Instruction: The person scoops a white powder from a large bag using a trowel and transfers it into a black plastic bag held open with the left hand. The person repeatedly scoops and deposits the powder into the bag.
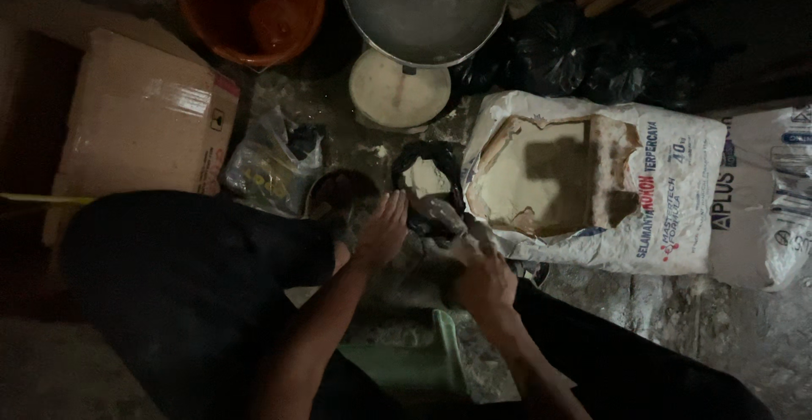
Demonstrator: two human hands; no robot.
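My left hand (383,227) reaches forward, fingers together, touching the rim of a small black plastic bag (440,185) that holds pale powder. My right hand (484,278) is curled beside the bag's near edge; what it grips is too dark to tell. Just right of the bag lies a large white sack (677,192), torn open on top, showing pale powder (529,175) inside. A dark round scoop or bowl (340,192) sits left of my left hand.
An orange bucket (251,10) and a metal scale pan (423,5) over a white dial (397,90) stand at the back. A cardboard box (139,120) is left, black bags (584,52) back right, a second sack (765,200) far right, a green stool (406,361) beneath me.
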